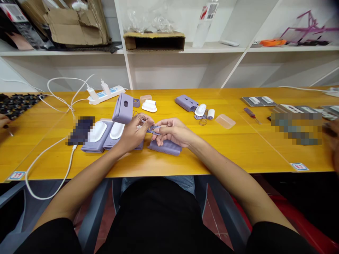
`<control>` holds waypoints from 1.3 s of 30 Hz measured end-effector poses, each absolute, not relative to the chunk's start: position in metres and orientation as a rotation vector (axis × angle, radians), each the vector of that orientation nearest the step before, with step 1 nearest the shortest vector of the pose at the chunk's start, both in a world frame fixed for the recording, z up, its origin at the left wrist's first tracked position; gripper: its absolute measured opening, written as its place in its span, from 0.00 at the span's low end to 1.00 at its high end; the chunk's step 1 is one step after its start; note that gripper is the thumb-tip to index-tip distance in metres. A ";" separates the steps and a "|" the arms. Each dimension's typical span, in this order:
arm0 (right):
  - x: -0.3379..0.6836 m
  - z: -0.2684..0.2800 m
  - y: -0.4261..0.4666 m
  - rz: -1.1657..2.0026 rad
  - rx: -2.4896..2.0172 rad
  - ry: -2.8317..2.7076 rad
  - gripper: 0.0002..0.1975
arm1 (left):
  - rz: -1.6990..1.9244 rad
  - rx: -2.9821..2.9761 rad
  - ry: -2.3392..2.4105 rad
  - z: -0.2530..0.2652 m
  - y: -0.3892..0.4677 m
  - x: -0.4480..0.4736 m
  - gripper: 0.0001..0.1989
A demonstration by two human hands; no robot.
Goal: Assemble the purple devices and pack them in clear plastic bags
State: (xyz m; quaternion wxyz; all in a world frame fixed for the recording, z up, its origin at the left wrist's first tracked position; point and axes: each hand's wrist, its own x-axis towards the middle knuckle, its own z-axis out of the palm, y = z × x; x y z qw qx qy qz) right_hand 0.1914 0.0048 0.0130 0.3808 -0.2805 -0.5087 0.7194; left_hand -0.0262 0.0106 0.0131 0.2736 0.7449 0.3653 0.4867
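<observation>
My left hand (135,132) and my right hand (173,132) meet above the table, fingers pinched on a small purple plastic part (154,130). Its details are mostly covered by my fingertips. Thin coiled wire springs (140,115) show just behind my left hand. Below my right hand lies a ribbed purple shell (166,147). To the left, purple housings with white oval pieces (97,131) lie side by side, and another purple housing (123,107) stands tilted behind my left wrist.
A power strip (106,94) with white cables sits back left, near a phone (81,130). Behind my hands are a white oval piece (149,106), a purple housing (186,103) and a clear cover (225,121). A screwdriver (251,115) lies right. Other people's hands appear at both edges.
</observation>
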 end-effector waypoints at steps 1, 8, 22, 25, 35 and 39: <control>0.192 0.013 0.005 1.843 -0.706 -1.310 0.20 | 1.320 1.987 0.994 0.012 0.011 -0.026 0.27; 0.192 0.015 0.003 1.750 -0.719 -1.391 0.31 | 1.324 1.906 1.036 0.012 0.012 -0.025 0.29; 0.185 0.007 -0.009 0.616 -0.704 -1.830 0.34 | 1.284 2.212 0.947 0.011 0.011 -0.019 0.22; 0.185 0.007 -0.010 0.516 -0.726 -1.840 0.54 | 1.201 2.189 0.940 0.010 0.008 -0.020 0.24; 0.193 0.020 -0.012 0.160 -0.615 -2.010 0.39 | 1.133 2.416 0.733 -0.008 0.013 -0.027 0.14; 0.197 0.021 -0.011 0.256 -0.624 -1.903 0.33 | 1.140 2.411 0.722 0.004 0.007 -0.023 0.14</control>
